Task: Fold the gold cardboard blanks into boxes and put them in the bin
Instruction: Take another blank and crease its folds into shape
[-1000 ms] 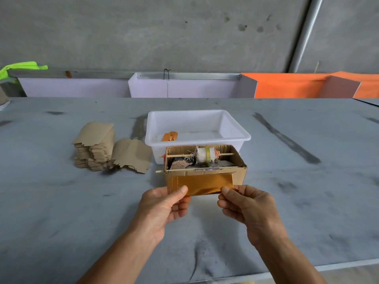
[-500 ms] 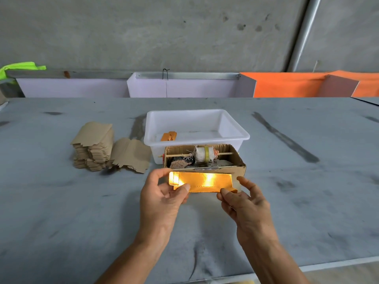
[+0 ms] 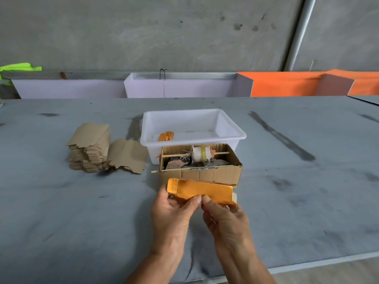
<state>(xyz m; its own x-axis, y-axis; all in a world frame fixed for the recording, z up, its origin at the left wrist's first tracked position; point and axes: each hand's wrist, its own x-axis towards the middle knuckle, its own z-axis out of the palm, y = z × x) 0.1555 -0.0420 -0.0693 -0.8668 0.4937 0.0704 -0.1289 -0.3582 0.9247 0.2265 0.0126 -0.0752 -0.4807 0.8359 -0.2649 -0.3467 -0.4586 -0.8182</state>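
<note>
A gold cardboard blank point(image 3: 202, 190) lies flat and lengthwise between my two hands, just in front of a brown carton. My left hand point(image 3: 173, 214) pinches its near left edge, thumb on top. My right hand point(image 3: 224, 219) pinches the near edge beside it, thumb touching the left thumb. The white plastic bin point(image 3: 229, 128) stands behind the carton with one folded gold box point(image 3: 165, 136) inside at its left. A stack of unfolded blanks point(image 3: 89, 149), brown side up, sits to the left, with one loose blank point(image 3: 128, 155) leaning beside it.
The open brown carton point(image 3: 207, 175) holds a white roll on a stick and some scraps. The grey table point(image 3: 61, 212) stretches wide on both sides; its front edge runs at lower right. White and orange boards stand along the back wall.
The gold blank has tipped down from upright to nearly flat, and both hands have shifted toward its middle, thumbs now meeting on the near edge.
</note>
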